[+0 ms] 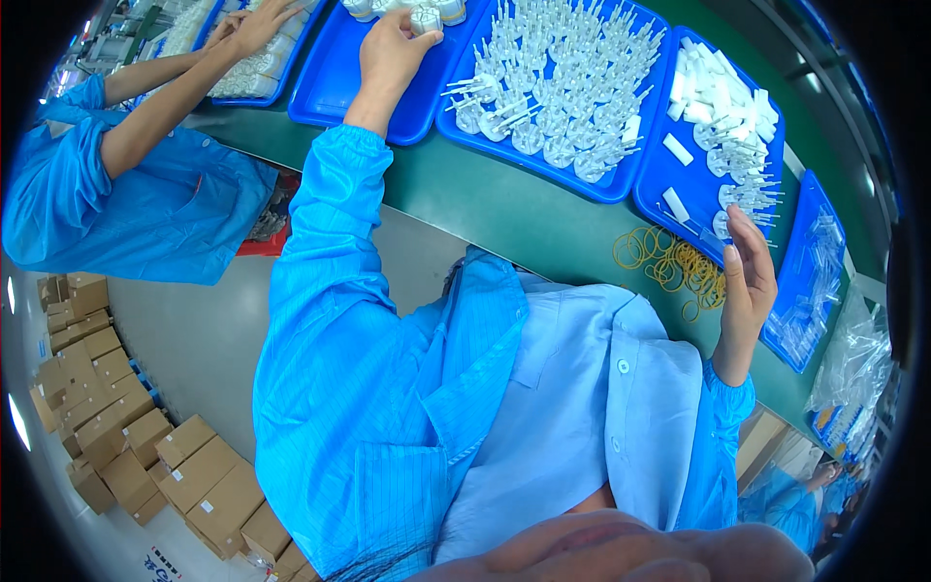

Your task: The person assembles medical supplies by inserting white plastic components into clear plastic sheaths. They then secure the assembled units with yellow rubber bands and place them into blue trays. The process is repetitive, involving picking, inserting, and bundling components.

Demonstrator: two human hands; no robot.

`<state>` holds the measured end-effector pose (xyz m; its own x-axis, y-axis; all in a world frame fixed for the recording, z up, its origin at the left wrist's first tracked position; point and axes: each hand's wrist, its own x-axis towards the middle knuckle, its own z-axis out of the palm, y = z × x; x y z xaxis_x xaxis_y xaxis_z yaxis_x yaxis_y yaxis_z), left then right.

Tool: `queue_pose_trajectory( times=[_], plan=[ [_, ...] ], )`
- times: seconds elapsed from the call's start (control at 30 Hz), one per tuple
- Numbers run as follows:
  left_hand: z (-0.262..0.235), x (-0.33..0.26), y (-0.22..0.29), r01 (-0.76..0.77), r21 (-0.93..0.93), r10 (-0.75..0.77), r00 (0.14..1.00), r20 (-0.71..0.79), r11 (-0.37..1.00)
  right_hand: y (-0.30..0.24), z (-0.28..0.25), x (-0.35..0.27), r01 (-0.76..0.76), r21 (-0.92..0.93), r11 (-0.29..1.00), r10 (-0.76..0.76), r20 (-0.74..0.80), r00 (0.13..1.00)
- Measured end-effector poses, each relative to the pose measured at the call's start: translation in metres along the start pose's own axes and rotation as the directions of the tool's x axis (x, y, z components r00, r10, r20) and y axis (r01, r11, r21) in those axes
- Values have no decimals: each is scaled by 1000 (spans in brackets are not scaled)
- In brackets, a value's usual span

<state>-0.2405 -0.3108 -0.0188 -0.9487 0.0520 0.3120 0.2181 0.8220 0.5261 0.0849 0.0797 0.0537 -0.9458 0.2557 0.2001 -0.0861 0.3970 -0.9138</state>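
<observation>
My left hand [390, 60] reaches to the far end of a blue tray [325, 92], its thumb and fingers closed around a white round part [425, 19]. More white round parts [364, 8] sit beside it at that end. My right hand [749, 291] is by the near edge of another blue tray [652, 194], thumb and fingers apart, with nothing visible between them. Closest to its fingertips are clear-white discs with thin pins [729, 197]. White tube-like pieces [722, 82] are heaped farther back in that tray.
Between these trays, a blue tray [465, 126] holds many pinned white discs [553, 97]. Yellow rubber bands [679, 267] lie on the green table [465, 209]. At right, a blue tray [810, 262] carries clear plastic pieces. A co-worker's hands [254, 27] work at left; cardboard boxes [126, 427] stand on the floor.
</observation>
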Motion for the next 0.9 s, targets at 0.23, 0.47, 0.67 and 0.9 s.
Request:
queue_pose_trajectory(
  times=[0.23, 0.47, 0.67, 0.9],
  plan=[
    [14, 3, -11, -26, -98, 8, 984, -178, 995, 4, -5, -3, -15, -25, 1000, 16, 10, 1000],
    [-46, -87, 43, -394, -206, 301, 879, -371, 896, 6, -13, -10, 50, -91, 995, -52, -18, 998],
    [-25, -155, 92, -570, 165, 593, 776, -215, 805, 20, -24, -18, 20, -73, 997, -22, -23, 999],
    [-15, -179, 168, -779, -189, 694, 622, -363, 599, 41, -50, -18, 120, -401, 908, -190, -139, 972]
  ],
)
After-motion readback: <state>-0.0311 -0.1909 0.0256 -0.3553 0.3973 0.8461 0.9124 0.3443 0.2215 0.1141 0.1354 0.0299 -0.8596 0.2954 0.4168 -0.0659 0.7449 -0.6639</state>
